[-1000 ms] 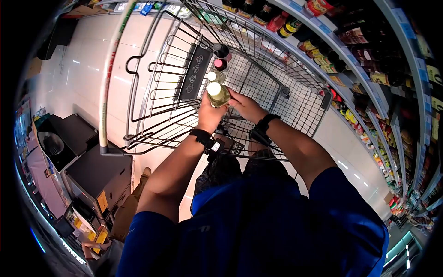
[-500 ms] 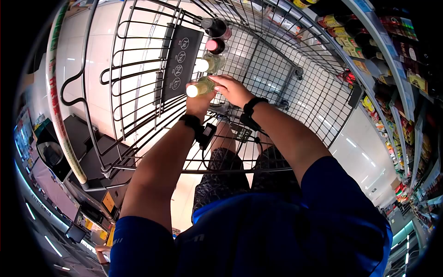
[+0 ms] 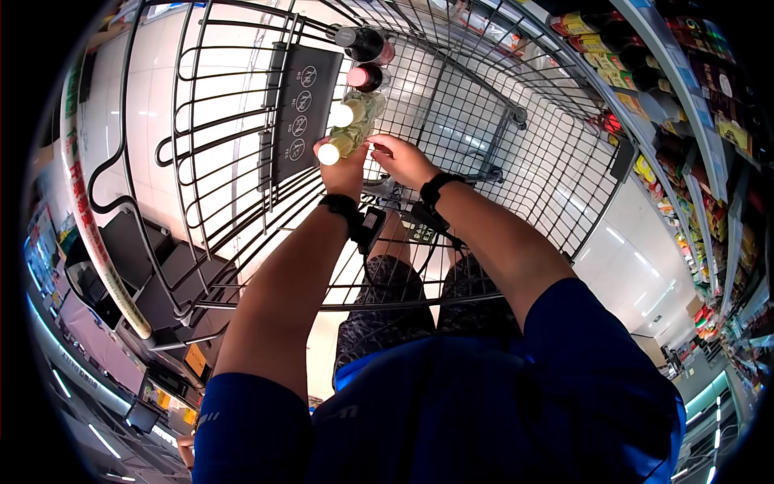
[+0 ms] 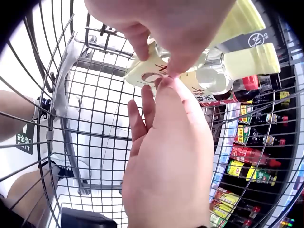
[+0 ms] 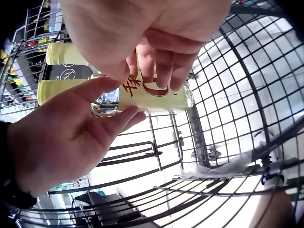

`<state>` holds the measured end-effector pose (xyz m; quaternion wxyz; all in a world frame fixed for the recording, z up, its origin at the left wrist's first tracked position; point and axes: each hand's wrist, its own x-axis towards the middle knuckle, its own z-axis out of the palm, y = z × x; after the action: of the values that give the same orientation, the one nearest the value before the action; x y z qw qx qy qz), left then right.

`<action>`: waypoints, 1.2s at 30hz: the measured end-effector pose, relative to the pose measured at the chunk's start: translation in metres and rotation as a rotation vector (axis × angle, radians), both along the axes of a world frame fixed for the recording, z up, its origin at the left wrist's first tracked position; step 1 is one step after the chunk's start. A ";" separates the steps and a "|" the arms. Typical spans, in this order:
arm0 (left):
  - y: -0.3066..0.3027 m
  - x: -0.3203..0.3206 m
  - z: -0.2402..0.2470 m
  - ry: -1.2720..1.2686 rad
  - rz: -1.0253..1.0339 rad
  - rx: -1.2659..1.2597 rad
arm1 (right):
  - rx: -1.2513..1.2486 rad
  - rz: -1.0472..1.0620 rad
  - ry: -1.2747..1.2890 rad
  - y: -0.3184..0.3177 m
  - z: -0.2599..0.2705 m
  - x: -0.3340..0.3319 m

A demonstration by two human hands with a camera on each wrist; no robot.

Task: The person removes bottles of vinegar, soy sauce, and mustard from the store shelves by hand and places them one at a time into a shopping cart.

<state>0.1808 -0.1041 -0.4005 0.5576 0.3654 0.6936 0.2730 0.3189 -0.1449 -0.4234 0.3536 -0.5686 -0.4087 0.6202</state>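
My left hand [image 3: 345,171] grips a clear glass bottle [image 5: 137,97] with a cream label, red characters and a pale yellow cap. The bottle leans over the inside of a shopping cart [image 3: 556,185]. My right hand [image 3: 405,161] is on its other side, fingers loosely bent and fingertips right at the label in the right wrist view. Beside it stands a second bottle [image 3: 367,105] with the same pale cap. Further along the row are a dark bottle with a pink-red cap [image 3: 357,77] and a larger dark bottle [image 3: 369,47] with a grey cap.
A black panel with round pictograms [image 3: 302,113] hangs on the cart's wire side, left of the bottles. The cart handle [image 3: 89,202] runs along the left. Shelves [image 3: 685,105] of bottles and packets line the right. Dark boxy units [image 3: 173,282] stand at lower left.
The cart and its bottles sit further left and larger in the head view. The gripped bottle has tilted, its cap leaning left. My right hand has drawn slightly away from it.
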 end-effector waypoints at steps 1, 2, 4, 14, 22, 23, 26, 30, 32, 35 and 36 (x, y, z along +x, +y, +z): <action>-0.001 -0.001 -0.001 0.002 -0.004 0.001 | 0.001 -0.004 0.002 0.000 0.000 0.000; -0.001 -0.001 -0.001 0.011 -0.016 -0.003 | -0.012 0.005 -0.018 0.000 0.000 0.000; -0.001 -0.001 0.002 0.021 -0.037 -0.004 | -0.021 0.005 -0.037 0.000 0.001 0.000; -0.018 -0.017 0.037 0.069 -0.209 -0.339 | 0.000 -0.201 -0.086 -0.028 0.084 0.071; 0.009 0.074 0.272 -0.386 -0.380 -0.455 | 0.084 -0.573 0.032 -0.078 0.245 0.191; 0.008 0.089 0.303 -0.430 -0.421 -0.448 | 0.119 -0.620 0.045 -0.084 0.273 0.203; 0.004 0.142 0.400 -0.565 -0.632 -0.381 | 0.367 -0.737 -0.036 -0.104 0.345 0.246; -0.007 0.217 0.529 -0.720 -0.990 -0.165 | 0.620 -0.953 0.012 -0.130 0.491 0.306; -0.011 0.258 0.590 -0.747 -1.138 0.014 | 0.709 -0.998 -0.152 -0.145 0.554 0.337; -0.008 0.333 0.659 -0.840 -1.236 0.282 | 0.815 -1.033 -0.354 -0.170 0.633 0.390; -0.009 0.357 0.681 -0.893 -1.247 0.347 | 0.861 -1.056 -0.356 -0.175 0.657 0.406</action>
<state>0.5374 -0.1132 0.2802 0.7687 0.6249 0.0181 0.1352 0.7247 -0.3197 0.2337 0.7287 -0.5934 -0.3388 0.0461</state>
